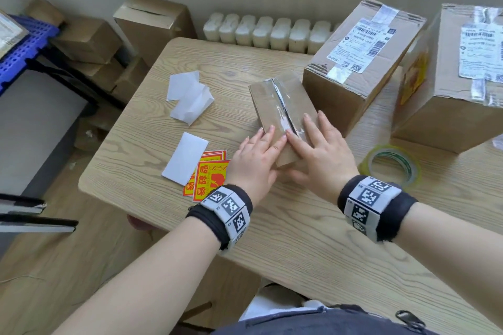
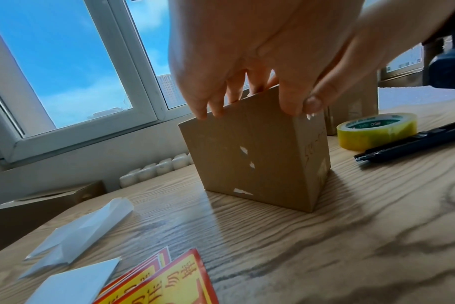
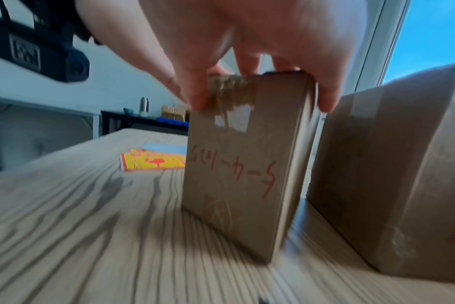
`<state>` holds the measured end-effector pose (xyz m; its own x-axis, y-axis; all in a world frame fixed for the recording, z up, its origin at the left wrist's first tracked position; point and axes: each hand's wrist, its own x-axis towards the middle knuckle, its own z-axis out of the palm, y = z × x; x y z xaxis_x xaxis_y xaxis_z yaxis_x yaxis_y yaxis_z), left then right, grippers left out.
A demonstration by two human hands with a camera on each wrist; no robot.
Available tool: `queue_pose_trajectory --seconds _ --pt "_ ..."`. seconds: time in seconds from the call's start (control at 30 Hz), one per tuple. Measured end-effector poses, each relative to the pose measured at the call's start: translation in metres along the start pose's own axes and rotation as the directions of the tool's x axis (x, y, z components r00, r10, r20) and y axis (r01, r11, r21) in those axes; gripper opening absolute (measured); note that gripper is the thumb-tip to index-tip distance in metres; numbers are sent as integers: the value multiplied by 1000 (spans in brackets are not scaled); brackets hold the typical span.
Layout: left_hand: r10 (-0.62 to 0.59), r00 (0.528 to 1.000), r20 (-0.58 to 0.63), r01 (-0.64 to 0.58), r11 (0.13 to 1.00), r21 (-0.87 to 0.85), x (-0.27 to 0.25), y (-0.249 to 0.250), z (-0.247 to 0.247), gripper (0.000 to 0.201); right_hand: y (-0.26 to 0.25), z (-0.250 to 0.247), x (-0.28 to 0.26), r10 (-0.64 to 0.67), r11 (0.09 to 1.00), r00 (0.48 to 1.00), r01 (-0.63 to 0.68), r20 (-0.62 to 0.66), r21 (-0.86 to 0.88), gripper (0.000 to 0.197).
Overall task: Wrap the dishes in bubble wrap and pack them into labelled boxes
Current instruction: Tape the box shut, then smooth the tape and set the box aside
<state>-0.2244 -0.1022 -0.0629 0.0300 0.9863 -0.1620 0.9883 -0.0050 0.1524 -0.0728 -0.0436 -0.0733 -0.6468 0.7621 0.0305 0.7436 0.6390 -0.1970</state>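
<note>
A small brown cardboard box [image 1: 272, 95] stands mid-table, clear tape running along its top seam. My left hand [image 1: 258, 155] lies flat on the near left part of its top, fingers straight. Beside it my right hand [image 1: 318, 149] presses flat on the taped seam and right flap. In the left wrist view the left hand [image 2: 234, 61] has its fingertips over the top edge of the box [image 2: 252, 160]. The right wrist view is blurred: the right hand [image 3: 260, 41] rests on the box [image 3: 234, 181], whose end face bears red handwriting. The box's contents are hidden.
Two large taped boxes [image 1: 362, 57] [image 1: 457, 76] stand close on the right. A yellow tape roll [image 1: 392, 166] lies near my right wrist, a black pen-like tool [image 2: 413, 142] beside it. Red-yellow fragile stickers [image 1: 206, 177] and white backing papers [image 1: 187, 95] lie left on the wooden table [image 1: 299, 239].
</note>
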Motion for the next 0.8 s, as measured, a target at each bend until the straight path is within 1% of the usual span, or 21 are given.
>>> queue_pose_trajectory --seconds 0.03,0.1,0.17,0.2,0.23,0.3,0.33,0.4,0.47,0.5,0.53,0.6,0.63,0.67,0.7,0.73,0.8 --pt "11 1000 -7 -11 1000 -24 -1 -4 0 70 -4 -4 2 -15 999 1000 16 13 -33 89" --pt "33 999 -33 -36 995 -89 -5 -12 2 69 -9 -7 8 -70 993 996 75 53 -94 101" --pt "32 997 -76 -44 987 -152 -11 -23 6 69 -13 -6 16 -66 988 990 82 123 -130 109" --pt "12 997 -73 -23 987 -161 -15 -29 8 69 -14 -4 18 -50 988 986 71 158 -136 110" --pt "-26 998 -52 17 986 -164 -20 -36 10 68 -16 -4 19 -33 989 982 59 185 -139 110" --pt "-146 989 1 144 972 -186 -31 -55 18 66 -19 -6 19 1 990 976 30 220 -138 112" --pt "-219 975 34 222 955 -198 -36 -65 23 66 -22 -8 18 28 991 972 4 233 -135 113" --pt "-348 932 102 362 904 -228 -44 -87 36 66 -31 -12 18 79 991 966 -50 246 -123 112" --pt "-424 883 203 461 864 -202 -51 -104 48 65 -49 -16 21 76 997 974 -71 216 -34 106" --pt "-441 861 254 488 856 -171 -55 -110 52 64 -61 -16 22 40 999 985 -43 166 14 98" --pt "-448 846 289 501 854 -143 -59 -115 56 64 -74 -13 23 -14 997 996 7 86 71 86" --pt "-447 841 305 499 859 -118 -65 -121 62 62 -95 2 28 -111 972 993 118 -44 205 54" --pt "-439 847 300 488 866 -112 -68 -122 64 62 -103 9 33 -127 955 992 118 16 272 41" --pt "-427 856 293 473 874 -108 -71 -124 66 62 -109 16 39 -129 951 985 88 119 297 33" --pt "-409 866 290 453 885 -106 -73 -126 67 63 -111 24 46 -110 957 957 29 268 288 30" --pt "-384 877 291 427 898 -104 -74 -129 68 63 -112 35 53 -75 970 926 -18 369 243 31" --pt "-325 898 298 368 924 -102 -77 -133 70 62 -113 52 68 19 976 870 -124 493 181 34"
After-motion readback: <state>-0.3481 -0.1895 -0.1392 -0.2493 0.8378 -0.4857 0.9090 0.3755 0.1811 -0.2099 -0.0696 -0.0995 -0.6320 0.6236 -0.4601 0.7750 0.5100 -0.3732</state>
